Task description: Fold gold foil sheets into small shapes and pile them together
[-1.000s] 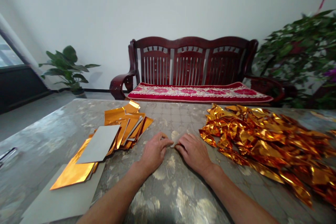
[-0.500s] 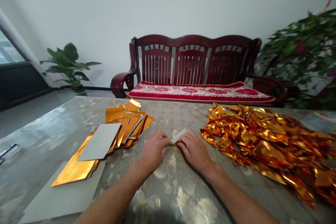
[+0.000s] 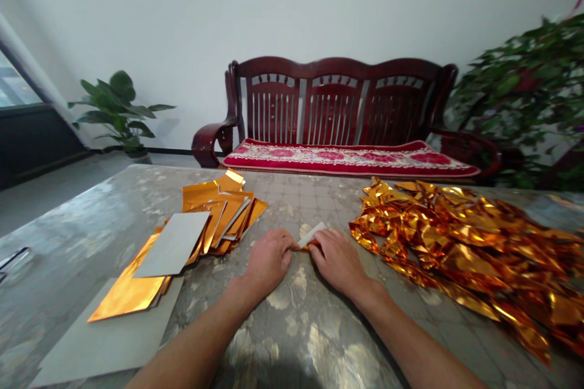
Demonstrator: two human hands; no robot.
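A small sheet of gold foil paper (image 3: 312, 234), pale grey on its back and partly folded, lies low over the table between my two hands. My left hand (image 3: 271, 256) has its fingers closed on the left end of the sheet. On the other side, my right hand (image 3: 336, 258) pinches the right end, thumb towards the left. A narrow gold strip shows along the near edge. My fingers hide most of the paper.
Left of my hands lies a loose stack of gold foil paper (image 3: 218, 209), with a grey sheet (image 3: 173, 244) on top. A pile of folded gold foil pieces (image 3: 456, 243) covers the right side. The patterned table (image 3: 292, 328) faces a wooden bench (image 3: 335, 103).
My left fingers have drawn in and closed more tightly on the paper's left end. The right hand has barely shifted, and the stacks lie as before.
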